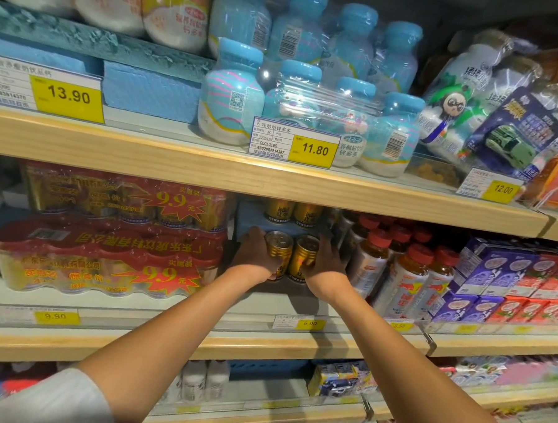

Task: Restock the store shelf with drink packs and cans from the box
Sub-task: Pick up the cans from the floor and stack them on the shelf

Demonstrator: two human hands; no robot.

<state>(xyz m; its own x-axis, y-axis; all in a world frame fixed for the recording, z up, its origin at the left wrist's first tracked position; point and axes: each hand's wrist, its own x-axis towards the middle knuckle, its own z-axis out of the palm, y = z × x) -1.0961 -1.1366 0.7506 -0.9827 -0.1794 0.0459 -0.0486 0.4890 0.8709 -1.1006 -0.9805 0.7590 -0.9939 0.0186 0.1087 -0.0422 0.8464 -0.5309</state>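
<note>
- Your left hand (253, 253) and right hand (328, 262), fingers curled, clamp two gold cans (293, 257) between them, likely so both stay upright.
- Red-capped bottles (407, 273) crowd the right side.

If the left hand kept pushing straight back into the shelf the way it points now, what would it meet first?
Probably the pale blue block directly behind the left hand, on which two more gold cans stand. Depth is unclear, so the gap cannot be judged.

Shop: price-tagged shelves (273, 178) of drinks
</note>
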